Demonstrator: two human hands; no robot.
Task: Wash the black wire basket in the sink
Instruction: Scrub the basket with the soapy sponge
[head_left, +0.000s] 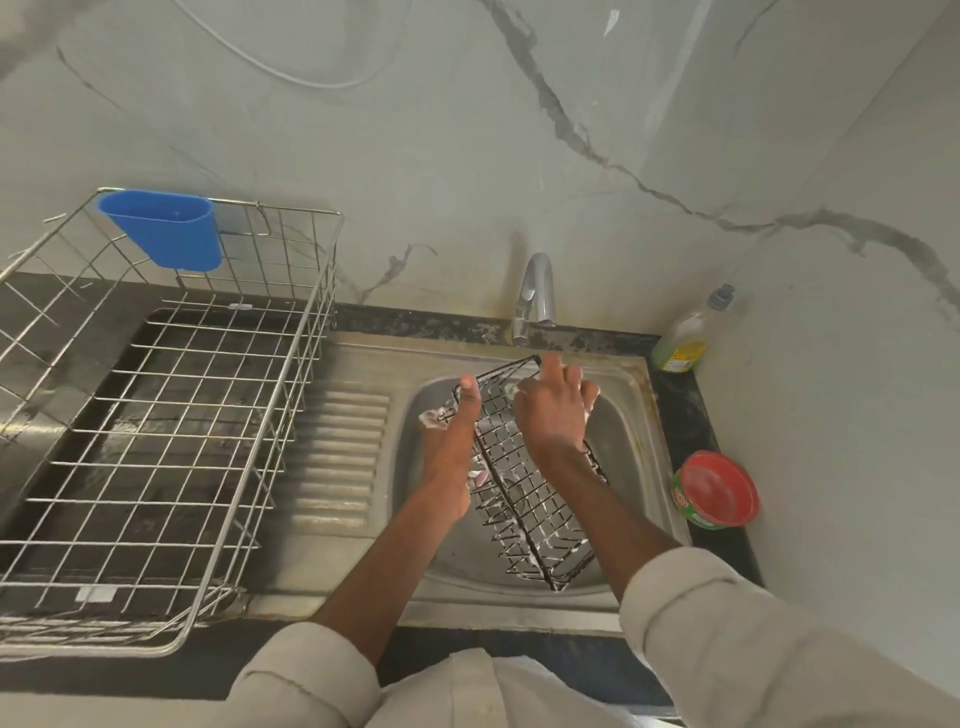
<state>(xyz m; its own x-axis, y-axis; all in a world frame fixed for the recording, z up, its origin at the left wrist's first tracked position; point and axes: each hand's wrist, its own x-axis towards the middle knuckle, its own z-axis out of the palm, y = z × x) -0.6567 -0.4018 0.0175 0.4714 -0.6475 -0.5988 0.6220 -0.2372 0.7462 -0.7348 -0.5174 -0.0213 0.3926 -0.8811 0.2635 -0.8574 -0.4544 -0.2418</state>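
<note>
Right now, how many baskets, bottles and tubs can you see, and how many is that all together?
Wire baskets: 2, the black wire basket in the sink and the big silver rack
Bottles: 1, the soap bottle
Tubs: 2, the red tub and the blue cup
Total: 5

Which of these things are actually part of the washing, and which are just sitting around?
In use: black wire basket, sink, left hand, right hand, tap.

Lying about: steel drying rack, blue cup, soap bottle, red-lidded tub.
</note>
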